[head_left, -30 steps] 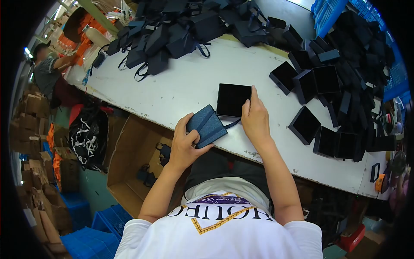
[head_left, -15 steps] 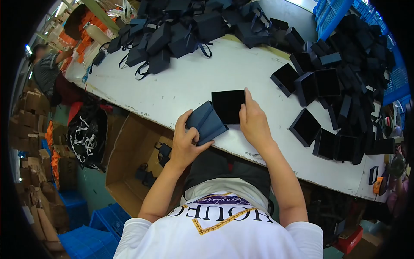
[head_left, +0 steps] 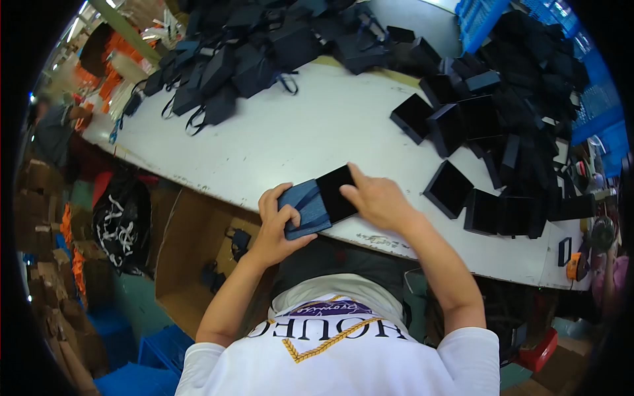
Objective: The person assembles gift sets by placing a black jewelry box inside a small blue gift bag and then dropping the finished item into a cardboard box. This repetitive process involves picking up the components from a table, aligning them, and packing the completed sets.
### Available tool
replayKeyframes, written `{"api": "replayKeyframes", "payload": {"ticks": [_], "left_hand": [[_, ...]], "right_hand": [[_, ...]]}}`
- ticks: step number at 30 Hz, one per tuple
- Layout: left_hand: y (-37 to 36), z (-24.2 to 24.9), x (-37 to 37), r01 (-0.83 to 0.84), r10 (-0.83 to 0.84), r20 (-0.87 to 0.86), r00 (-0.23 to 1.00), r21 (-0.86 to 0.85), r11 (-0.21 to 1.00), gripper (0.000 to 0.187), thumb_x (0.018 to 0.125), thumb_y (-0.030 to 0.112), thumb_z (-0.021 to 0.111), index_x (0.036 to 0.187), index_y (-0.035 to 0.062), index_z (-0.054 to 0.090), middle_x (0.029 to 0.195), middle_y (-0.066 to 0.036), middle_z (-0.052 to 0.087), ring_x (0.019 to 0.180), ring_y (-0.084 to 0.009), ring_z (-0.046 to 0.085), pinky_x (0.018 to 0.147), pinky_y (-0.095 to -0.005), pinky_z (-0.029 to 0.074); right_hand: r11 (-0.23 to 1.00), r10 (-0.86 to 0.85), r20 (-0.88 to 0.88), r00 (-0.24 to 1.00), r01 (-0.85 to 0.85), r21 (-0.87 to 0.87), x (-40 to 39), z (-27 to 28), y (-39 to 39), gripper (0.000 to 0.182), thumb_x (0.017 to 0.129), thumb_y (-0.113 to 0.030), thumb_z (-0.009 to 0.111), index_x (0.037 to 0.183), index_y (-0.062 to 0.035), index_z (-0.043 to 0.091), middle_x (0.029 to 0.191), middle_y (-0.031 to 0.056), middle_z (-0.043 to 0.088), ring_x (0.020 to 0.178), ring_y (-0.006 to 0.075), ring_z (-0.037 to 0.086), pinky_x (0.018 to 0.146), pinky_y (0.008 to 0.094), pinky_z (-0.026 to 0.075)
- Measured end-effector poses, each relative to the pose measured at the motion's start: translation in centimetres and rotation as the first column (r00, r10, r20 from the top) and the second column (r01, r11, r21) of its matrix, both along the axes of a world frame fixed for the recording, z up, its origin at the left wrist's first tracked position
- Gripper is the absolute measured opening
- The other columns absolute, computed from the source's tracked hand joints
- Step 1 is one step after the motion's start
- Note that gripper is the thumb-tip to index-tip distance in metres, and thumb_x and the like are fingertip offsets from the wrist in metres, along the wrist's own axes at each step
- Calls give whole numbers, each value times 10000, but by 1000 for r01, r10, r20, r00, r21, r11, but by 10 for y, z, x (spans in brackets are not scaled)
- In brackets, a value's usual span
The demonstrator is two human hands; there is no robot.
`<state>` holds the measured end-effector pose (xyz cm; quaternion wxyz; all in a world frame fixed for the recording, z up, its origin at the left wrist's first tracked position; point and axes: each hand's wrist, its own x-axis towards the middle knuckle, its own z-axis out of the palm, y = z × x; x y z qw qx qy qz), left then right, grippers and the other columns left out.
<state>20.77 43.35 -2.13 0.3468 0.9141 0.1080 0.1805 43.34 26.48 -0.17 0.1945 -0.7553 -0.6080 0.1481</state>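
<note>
My left hand (head_left: 276, 226) is closed on a small blue paper bag (head_left: 305, 210), its thumb and fingers on the side and edges. Creases run across the bag's face. My right hand (head_left: 375, 199) grips the far edge of a flat black box (head_left: 337, 190), with the index finger along its corner and the thumb on its face. The box's near end meets the bag's open end; how far it reaches inside is hidden. Both things are held low over the front edge of the white table (head_left: 264, 142).
Dark bags with ribbon handles (head_left: 221, 105) are heaped at the back left. Black open boxes (head_left: 449, 188) lie piled to the right beside a blue crate (head_left: 479, 26). Below the table's left side stands a cardboard carton (head_left: 175, 254). Another person (head_left: 56, 135) is at the far left.
The bag and box have come closer in line, and the box has turned and dropped toward the table's front edge. My right hand moved down and left with it. The whole view has shifted slightly.
</note>
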Motion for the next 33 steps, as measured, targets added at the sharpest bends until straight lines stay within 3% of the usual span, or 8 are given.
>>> {"api": "replayKeyframes", "payload": {"ticks": [4, 8, 11, 13, 16, 23, 27, 33], "left_hand": [[-22, -6, 16, -13, 15, 70, 997, -29, 1000, 502, 658, 150, 938, 925, 137, 513, 1543, -220, 395, 1399, -451, 337, 1154, -564, 273], [-15, -1, -1, -26, 24, 44, 999, 52, 998, 534, 637, 140, 938, 956, 132, 511, 1541, -218, 407, 1392, -444, 356, 1154, -556, 290], [-6, 13, -37, -168, 157, 111, 981, 91, 982, 550, 625, 154, 937, 972, 126, 512, 1526, -217, 436, 1384, -442, 377, 1146, -556, 309], [4, 14, -81, -397, 388, 101, 916, 89, 914, 592, 619, 179, 930, 1053, 120, 532, 1560, -226, 428, 1428, -445, 364, 1168, -562, 286], [12, 24, -121, -644, 666, 21, 746, 278, 713, 639, 690, 231, 891, 1230, 104, 575, 1622, -212, 400, 1519, -449, 301, 1220, -540, 211], [150, 55, 22, -487, 390, 308, 868, 374, 789, 646, 782, 221, 856, 1339, 87, 558, 1591, -251, 422, 1494, -468, 348, 1155, -583, 324], [252, 75, 118, -484, 513, 81, 855, 480, 732, 1046, 750, 267, 885, 1598, 196, 278, 1659, -202, 317, 1536, -428, 298, 1197, -691, 213], [299, 112, 159, -239, 428, -402, 810, 440, 865, 1098, 697, 217, 884, 1607, 266, 271, 1570, -138, 433, 1490, -371, 375, 1207, -720, 182]], "right_hand": [[980, -155, -100, 983, 165, 107, -53, -13, 15, 729, 1045, -483, 510, 1404, 151, 499, 665, 203, 681, 600, 397, 690, 573, 484, 541], [992, -120, -255, 960, 124, 2, -55, 1, 18, 730, 1032, -526, 518, 1391, 110, 549, 727, 207, 700, 655, 374, 711, 589, 466, 547], [908, -46, -24, 999, 52, 416, -34, 3, 27, 537, 1015, -437, 597, 1282, 23, 665, 842, 197, 725, 730, 352, 722, 627, 445, 555], [822, -314, -87, 946, 316, 474, -5, 22, 30, 306, 969, -268, 687, 1163, -34, 726, 913, 173, 726, 766, 337, 715, 658, 431, 556], [707, -446, -140, 884, 444, 550, 25, 5, 31, 226, 920, -100, 704, 1136, -34, 723, 863, 147, 687, 726, 335, 685, 660, 418, 546], [796, -325, -138, 936, 349, 495, -21, -28, 33, 194, 915, -44, 667, 1101, -47, 722, 876, 111, 653, 678, 316, 645, 625, 408, 523], [782, -355, -201, 913, 408, 472, -15, -34, 30, 182, 911, -39, 663, 1081, -58, 725, 875, 101, 646, 664, 305, 641, 602, 396, 515], [790, -363, -147, 920, 388, 475, -14, -35, 36, 177, 908, -29, 663, 1072, -57, 724, 842, 105, 629, 645, 302, 630, 581, 398, 505]]}}
